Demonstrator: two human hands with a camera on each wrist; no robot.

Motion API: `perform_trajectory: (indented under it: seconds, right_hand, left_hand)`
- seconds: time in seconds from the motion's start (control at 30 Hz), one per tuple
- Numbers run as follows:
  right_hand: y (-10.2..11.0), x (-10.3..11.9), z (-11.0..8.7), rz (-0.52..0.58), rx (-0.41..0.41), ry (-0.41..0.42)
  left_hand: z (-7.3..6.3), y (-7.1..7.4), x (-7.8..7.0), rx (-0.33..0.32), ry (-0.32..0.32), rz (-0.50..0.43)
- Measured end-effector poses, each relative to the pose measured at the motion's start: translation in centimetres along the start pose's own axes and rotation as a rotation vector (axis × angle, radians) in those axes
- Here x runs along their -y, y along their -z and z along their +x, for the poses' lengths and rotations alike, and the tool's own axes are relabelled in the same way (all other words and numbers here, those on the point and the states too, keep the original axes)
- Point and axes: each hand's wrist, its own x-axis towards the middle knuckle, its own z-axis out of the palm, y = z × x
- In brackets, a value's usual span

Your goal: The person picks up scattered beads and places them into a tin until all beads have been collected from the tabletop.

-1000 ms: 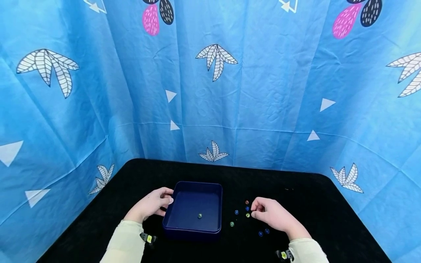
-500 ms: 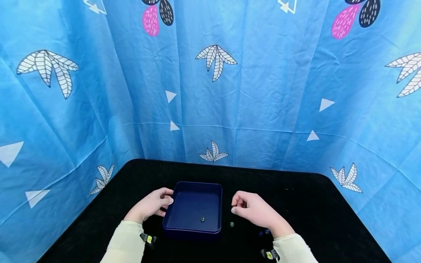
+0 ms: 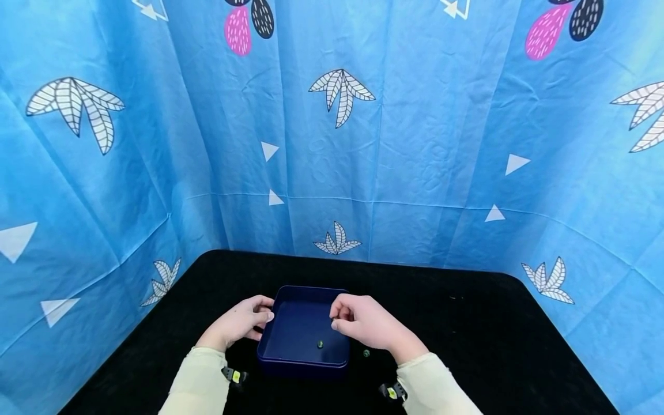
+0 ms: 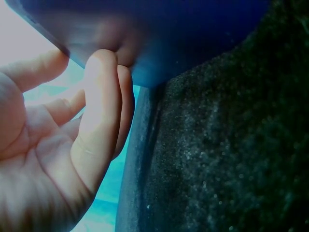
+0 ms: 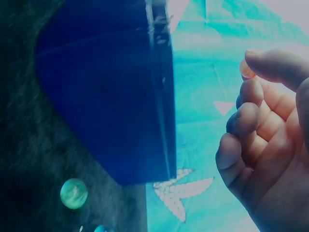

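A dark blue tray (image 3: 311,290) sits on the black table with one green marble (image 3: 320,344) inside. My left hand (image 3: 263,310) rests at the tray's left wall; in the left wrist view its fingers (image 4: 104,96) lie fairly straight against the wall (image 4: 169,38). Over the tray's right side hovers my right hand (image 3: 334,316), and in the right wrist view it (image 5: 243,79) pinches a small orange marble (image 5: 245,70) between thumb and forefinger. That marble is hidden in the head view.
A green marble (image 3: 366,353) lies on the table just right of the tray, also seen as the green marble (image 5: 74,193) beside the tray (image 5: 111,96). Blue patterned cloth (image 3: 332,144) walls the table on three sides. Other marbles are hidden behind my right arm.
My right hand has moved left from the loose marbles to above the tray's right side. The left hand and the tray have stayed put.
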Motion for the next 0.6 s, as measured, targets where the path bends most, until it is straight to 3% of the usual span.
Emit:
perform_trajectory:
  seconds: [0.3,0.6]
  right_hand:
    - [-0.3,1.3,1.6,-0.013,0.020,-0.005]
    - [-0.1,0.6,1.6,-0.018,-0.008,-0.038]
  left_hand:
    - [-0.1,0.0,0.1,-0.006,-0.001,-0.005]
    - [-0.1,0.1,0.0,-0.010,0.014,0.011]
